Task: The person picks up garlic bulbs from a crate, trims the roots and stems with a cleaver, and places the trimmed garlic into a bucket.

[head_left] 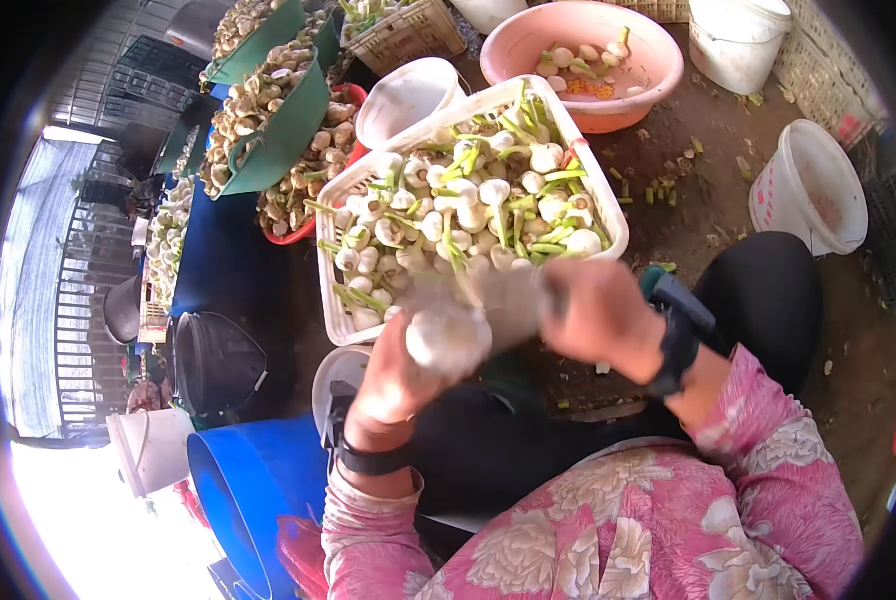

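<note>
My left hand (393, 375) is closed around a white garlic bulb (449, 338), its stem end pointing away from me. My right hand (605, 315) is a fist around the handle of a knife, whose broad blade (515, 305) is smeared by motion and reaches toward the garlic stem. Just beyond both hands stands a white plastic basket (608, 215) heaped with garlic bulbs (468, 215) on short green stems. A teal and grey object (676, 297) shows behind my right wrist.
A pink basin (658, 75) with a few bulbs sits beyond the basket. White buckets (808, 190) stand right. Green tubs (283, 140) of unpeeled-looking garlic are at the upper left. A blue barrel (258, 490) and a black bucket (213, 365) stand left. Cut stems (660, 190) litter the floor.
</note>
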{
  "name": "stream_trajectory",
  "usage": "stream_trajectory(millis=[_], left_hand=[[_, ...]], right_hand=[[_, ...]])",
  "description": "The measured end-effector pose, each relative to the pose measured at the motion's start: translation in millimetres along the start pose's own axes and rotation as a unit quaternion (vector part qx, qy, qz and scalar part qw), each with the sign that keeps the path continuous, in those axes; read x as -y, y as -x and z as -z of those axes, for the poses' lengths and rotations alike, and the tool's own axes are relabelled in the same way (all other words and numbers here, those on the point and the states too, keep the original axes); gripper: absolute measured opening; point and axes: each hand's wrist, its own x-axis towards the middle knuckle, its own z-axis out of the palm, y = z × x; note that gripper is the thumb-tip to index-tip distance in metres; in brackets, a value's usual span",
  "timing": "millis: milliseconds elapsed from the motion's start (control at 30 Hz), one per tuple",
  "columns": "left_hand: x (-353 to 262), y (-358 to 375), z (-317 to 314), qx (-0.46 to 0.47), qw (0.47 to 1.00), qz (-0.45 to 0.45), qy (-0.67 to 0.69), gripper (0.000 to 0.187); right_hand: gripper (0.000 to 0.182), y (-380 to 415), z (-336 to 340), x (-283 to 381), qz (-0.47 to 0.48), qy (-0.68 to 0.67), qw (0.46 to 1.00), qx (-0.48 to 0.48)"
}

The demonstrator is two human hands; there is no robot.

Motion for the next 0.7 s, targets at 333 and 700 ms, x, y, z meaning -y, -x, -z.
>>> stream_trajectory(millis=[333, 700], left_hand=[[-2, 2, 1, -0.027, 0.996, -0.082, -0.003, 0.091], [-4, 7, -15, -0.027, 0.992, -0.095, -0.077, 0.066]], right_hand=[[0.019, -6, 26, 25, 0.083, -0.052, 0.995, -0.034], [0.02, -2, -1, -25, -0.133, 0.012, 0.99, 0.05]])
